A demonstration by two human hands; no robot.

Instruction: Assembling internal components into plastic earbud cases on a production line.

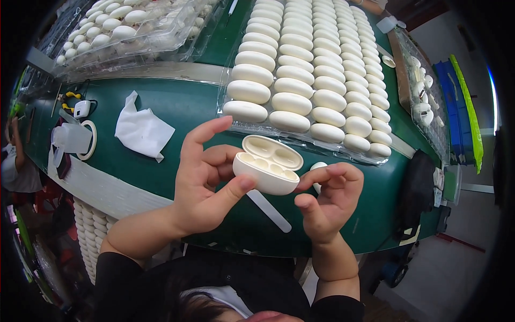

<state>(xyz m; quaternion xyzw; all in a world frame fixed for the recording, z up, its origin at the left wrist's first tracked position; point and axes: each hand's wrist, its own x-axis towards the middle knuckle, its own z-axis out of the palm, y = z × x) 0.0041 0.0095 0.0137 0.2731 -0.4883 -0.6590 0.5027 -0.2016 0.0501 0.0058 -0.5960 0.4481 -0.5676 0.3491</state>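
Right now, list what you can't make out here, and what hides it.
All in the head view:
- White strip: upper end, hidden by the left hand and open case.
- Small white object: shape, mostly covered by the right hand.
- Rows of white cases: far end, cut off by the top edge.

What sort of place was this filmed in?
Probably a factory assembly or inspection area: rows of matching cream cases, stacked clear plastic trays holding rounded white pieces, and a long green workbench.
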